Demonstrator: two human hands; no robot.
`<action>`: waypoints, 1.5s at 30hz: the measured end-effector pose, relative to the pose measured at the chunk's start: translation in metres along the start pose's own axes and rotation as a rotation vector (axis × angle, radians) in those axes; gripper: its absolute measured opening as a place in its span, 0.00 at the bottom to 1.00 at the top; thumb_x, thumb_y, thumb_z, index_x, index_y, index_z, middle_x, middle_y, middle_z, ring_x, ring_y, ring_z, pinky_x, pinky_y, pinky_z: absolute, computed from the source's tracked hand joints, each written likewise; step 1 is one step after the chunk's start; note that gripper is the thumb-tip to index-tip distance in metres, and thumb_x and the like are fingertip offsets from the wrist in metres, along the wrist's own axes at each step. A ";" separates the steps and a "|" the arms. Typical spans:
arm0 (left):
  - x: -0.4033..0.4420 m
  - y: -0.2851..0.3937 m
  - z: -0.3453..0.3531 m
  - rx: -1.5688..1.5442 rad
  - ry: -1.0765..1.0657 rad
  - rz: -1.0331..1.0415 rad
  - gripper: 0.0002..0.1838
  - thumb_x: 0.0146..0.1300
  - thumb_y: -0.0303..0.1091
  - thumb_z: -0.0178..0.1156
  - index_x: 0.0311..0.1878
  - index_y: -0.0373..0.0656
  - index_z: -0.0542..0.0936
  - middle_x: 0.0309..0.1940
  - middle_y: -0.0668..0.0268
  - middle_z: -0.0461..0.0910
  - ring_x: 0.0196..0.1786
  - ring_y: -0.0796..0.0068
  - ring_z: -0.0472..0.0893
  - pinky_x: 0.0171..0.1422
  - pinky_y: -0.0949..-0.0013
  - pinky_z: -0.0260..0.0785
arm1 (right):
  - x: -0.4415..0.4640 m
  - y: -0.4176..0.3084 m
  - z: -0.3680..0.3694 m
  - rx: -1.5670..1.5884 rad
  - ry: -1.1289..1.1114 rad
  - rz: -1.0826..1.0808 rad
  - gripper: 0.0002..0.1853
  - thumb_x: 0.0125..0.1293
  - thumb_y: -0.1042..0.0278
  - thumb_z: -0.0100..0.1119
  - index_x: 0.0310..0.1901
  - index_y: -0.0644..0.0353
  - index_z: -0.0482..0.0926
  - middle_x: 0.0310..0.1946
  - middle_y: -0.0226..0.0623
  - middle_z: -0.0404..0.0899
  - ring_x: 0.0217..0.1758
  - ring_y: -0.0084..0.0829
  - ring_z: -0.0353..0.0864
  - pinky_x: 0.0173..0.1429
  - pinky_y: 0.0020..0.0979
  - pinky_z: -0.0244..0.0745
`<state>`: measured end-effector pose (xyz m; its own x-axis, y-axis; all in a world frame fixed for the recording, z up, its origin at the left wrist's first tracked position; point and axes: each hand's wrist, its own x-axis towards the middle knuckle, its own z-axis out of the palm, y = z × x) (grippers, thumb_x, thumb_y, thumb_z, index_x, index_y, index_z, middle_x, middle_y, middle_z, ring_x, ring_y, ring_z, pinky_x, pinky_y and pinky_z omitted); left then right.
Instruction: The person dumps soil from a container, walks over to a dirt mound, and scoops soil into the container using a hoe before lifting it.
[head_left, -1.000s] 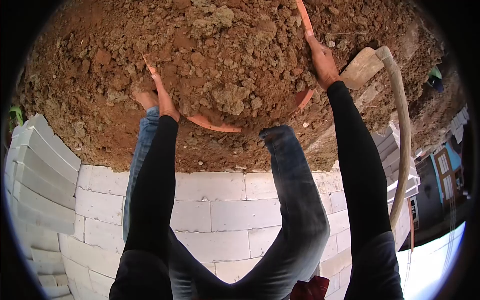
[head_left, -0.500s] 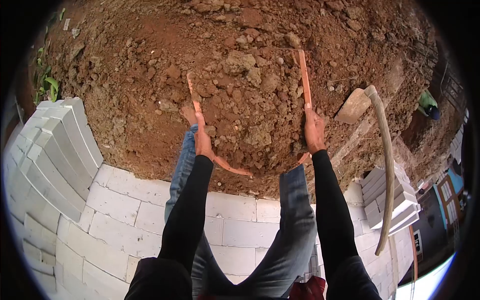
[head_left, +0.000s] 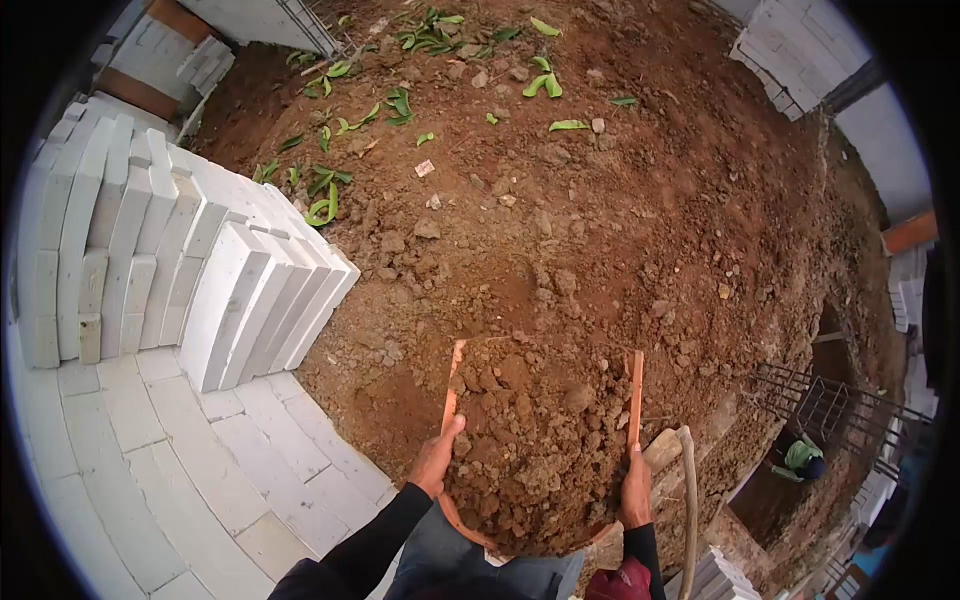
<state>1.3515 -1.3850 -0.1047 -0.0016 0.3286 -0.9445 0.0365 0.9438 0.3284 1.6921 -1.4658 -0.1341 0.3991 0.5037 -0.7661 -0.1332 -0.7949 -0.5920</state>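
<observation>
An orange dustpan-shaped soil scoop (head_left: 637,390) is in front of my legs, heaped with brown, lumpy soil (head_left: 545,440). My left hand (head_left: 435,462) grips its left side wall, thumb on the rim. On the opposite wall, my right hand (head_left: 635,490) is closed round the rim. Soil hides the scoop's floor, and its front edge runs into the dirt behind. Just right of my right hand lies a hoe (head_left: 690,500) with a curved wooden handle. Its blade is partly hidden.
Pale blocks (head_left: 225,300) stand stacked at left beside a floor of similar blocks (head_left: 180,480). Loose dirt (head_left: 600,240) with scattered green leaves (head_left: 543,82) spreads ahead. At right, a person (head_left: 800,458) is in a pit near a rebar cage (head_left: 825,405).
My view has swung up and to the left, bringing more ground and the pit into sight. The loaded scoop is now closer to my body, still held by both hands.
</observation>
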 end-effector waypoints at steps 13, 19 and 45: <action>-0.127 0.114 -0.132 0.138 0.244 0.332 0.37 0.69 0.70 0.50 0.15 0.54 0.54 0.14 0.75 0.43 0.16 0.78 0.48 0.33 0.64 0.54 | -0.099 -0.176 0.108 -0.033 -0.158 -0.206 0.29 0.78 0.40 0.39 0.39 0.63 0.72 0.25 0.27 0.60 0.28 0.24 0.57 0.34 0.34 0.56; -0.084 0.178 -0.134 0.021 0.349 0.255 0.37 0.68 0.72 0.49 0.46 0.40 0.77 0.32 0.57 0.68 0.39 0.62 0.72 0.53 0.50 0.67 | -0.013 -0.246 0.155 -0.318 -0.224 -0.290 0.35 0.75 0.37 0.38 0.37 0.71 0.73 0.28 0.39 0.71 0.33 0.33 0.67 0.41 0.41 0.65; 0.063 0.503 -0.181 -0.403 0.306 0.364 0.33 0.77 0.63 0.41 0.54 0.37 0.76 0.27 0.73 0.61 0.26 0.81 0.57 0.32 0.69 0.58 | 0.163 -0.634 0.351 -0.572 -0.419 -0.443 0.28 0.77 0.38 0.37 0.27 0.55 0.61 0.21 0.27 0.53 0.24 0.25 0.50 0.32 0.38 0.52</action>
<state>1.1887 -0.8830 0.0035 -0.3482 0.5703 -0.7440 -0.2918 0.6883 0.6641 1.5233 -0.7616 0.0285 -0.0790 0.8044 -0.5889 0.4832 -0.4858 -0.7284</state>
